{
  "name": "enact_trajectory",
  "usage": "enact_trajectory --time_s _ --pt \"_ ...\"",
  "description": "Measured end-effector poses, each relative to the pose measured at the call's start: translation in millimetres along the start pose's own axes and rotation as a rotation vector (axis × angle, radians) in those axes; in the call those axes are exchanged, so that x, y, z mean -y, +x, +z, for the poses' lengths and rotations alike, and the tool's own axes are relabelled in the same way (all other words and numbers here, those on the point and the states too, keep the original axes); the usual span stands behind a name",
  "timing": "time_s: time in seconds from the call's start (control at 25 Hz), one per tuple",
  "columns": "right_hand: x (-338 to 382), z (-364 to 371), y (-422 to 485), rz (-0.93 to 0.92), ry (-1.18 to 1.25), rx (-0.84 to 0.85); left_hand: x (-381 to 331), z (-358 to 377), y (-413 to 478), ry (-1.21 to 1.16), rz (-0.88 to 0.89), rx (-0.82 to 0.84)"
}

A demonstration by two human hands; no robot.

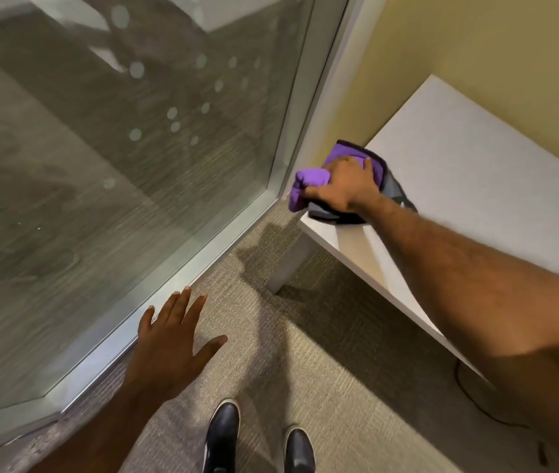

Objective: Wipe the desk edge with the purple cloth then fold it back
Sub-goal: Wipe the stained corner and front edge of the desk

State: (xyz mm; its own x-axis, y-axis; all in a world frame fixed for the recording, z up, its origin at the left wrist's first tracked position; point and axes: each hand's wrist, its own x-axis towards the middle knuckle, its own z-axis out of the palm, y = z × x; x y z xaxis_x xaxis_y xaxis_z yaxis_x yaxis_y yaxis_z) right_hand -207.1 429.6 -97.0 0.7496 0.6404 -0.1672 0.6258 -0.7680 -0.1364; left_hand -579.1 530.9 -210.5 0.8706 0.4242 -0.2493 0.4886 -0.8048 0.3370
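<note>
The purple cloth [308, 180], dark-edged with a grey underside, lies bunched on the left corner of the white desk [469, 165]. My right hand [346, 186] presses down on it and grips it, with a fold spilling over the desk's left edge. My left hand [172, 339] hovers over the carpet at lower left, fingers spread, holding nothing.
A glass partition [117, 148] with a metal frame runs along the left, close to the desk corner. A yellow wall [492, 46] stands behind the desk. A white desk leg [288, 264] meets the carpet. A black cable [475, 401] trails under the desk. My dark shoes [223, 435] show at the bottom.
</note>
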Motion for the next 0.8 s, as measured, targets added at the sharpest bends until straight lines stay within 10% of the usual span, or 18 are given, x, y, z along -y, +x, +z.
enact_trajectory --time_s 0.28,0.64,0.8 --pt "-36.8 -15.7 42.3 0.207 0.006 -0.031 9.2 16.9 -8.2 -0.046 -0.031 0.055" --pt "38.0 -18.7 15.7 0.005 -0.251 0.392 -5.0 -5.5 -6.5 -0.058 -0.041 0.042" --pt "37.1 4.3 -34.1 -0.192 -0.084 0.189 -12.0 -12.2 -11.6 -0.041 -0.042 0.032"
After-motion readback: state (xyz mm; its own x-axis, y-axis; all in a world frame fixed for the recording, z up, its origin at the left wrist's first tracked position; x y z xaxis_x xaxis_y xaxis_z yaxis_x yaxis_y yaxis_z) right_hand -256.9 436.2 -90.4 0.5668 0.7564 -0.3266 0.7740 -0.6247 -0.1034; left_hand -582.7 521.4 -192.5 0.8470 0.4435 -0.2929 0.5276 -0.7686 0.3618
